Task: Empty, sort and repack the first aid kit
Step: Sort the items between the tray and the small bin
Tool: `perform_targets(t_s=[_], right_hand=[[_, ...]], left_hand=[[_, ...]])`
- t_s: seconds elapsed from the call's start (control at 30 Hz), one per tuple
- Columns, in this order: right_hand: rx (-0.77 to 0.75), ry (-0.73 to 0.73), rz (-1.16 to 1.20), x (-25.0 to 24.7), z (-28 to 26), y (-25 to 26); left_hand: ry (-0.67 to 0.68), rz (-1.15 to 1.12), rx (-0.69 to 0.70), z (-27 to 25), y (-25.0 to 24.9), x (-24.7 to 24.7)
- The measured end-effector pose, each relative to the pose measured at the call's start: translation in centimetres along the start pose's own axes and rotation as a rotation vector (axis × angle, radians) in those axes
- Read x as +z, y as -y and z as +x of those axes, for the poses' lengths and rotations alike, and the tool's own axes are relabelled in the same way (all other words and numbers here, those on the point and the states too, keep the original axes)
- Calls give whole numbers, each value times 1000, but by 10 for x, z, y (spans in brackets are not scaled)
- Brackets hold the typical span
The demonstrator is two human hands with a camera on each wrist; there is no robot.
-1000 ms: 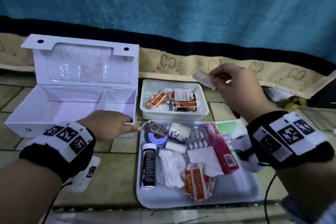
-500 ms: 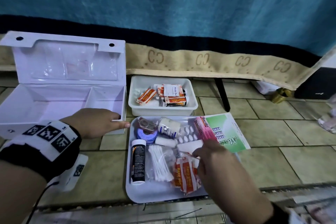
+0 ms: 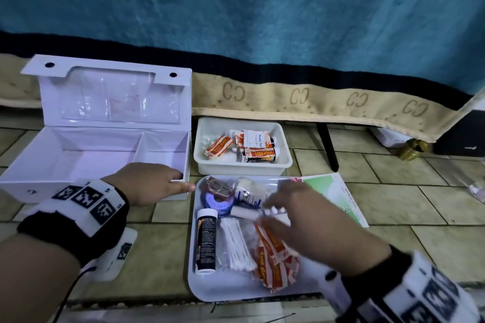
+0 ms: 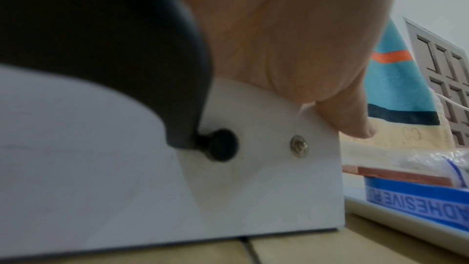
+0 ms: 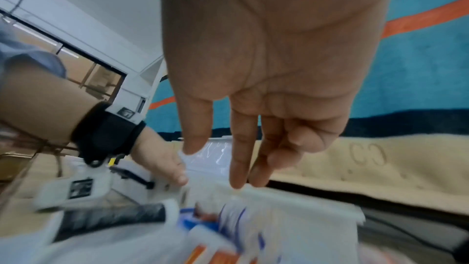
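Note:
The white first aid kit box [image 3: 78, 155] stands open and empty at the left, lid upright. My left hand [image 3: 183, 180] grips its front right corner, thumb [image 4: 355, 123] down the outside of the box [image 4: 253, 198]. My right hand [image 3: 265, 214] hovers over the white tray [image 3: 236, 288], fingers [image 5: 237, 168] straight and holding nothing. On the tray lie a black tube [image 3: 207, 241], cotton swabs [image 3: 236, 246], orange plaster packets [image 3: 275, 262], a blue tape roll [image 3: 219, 200], a bandage roll [image 3: 249, 190] and a blister pack [image 3: 275, 211]. A small white bin [image 3: 286, 162] behind holds more packets.
A green leaflet [image 3: 333, 191] lies partly under the tray's right side. Behind hangs a blue blanket with a beige border [image 3: 301, 97], and a black leg [image 3: 326, 149] stands on the tiled floor. A brass object [image 3: 414, 149] sits far right.
My right hand, which held a small pale strip up above the bin, has come down over the tray with nothing in it. My left hand stays on the box.

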State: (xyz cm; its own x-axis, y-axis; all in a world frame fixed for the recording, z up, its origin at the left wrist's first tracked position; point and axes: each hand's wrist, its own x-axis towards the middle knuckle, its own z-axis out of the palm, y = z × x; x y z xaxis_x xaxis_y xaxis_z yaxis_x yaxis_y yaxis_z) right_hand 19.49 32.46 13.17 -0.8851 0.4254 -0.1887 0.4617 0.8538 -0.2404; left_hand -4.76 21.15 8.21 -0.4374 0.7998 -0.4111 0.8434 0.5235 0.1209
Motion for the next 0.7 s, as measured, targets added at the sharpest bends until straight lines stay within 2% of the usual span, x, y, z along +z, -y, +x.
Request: perform_targets(t_s=[0.1, 0.17, 0.27, 0.4, 0.5, 0.6, 0.7], right_hand=[[-26, -188, -96, -16, 46, 2], [-79, -206, -266, -19, 82, 7], [-151, -95, -422, -15, 124, 18], [-110, 78, -497, -5, 148, 21], [-130, 106, -589, 0, 156, 18], [-195, -38, -430, 0, 165, 12], [-304, -276, -181, -5, 159, 6]], left_hand=[[-22, 2, 20, 0, 1, 1], [-31, -5, 33, -1, 2, 1], [-32, -15, 52, -1, 3, 0], [-46, 5, 50, 1, 4, 3], [-64, 18, 43, 2, 5, 4], [-64, 9, 50, 2, 5, 5], [-62, 11, 55, 3, 5, 5]])
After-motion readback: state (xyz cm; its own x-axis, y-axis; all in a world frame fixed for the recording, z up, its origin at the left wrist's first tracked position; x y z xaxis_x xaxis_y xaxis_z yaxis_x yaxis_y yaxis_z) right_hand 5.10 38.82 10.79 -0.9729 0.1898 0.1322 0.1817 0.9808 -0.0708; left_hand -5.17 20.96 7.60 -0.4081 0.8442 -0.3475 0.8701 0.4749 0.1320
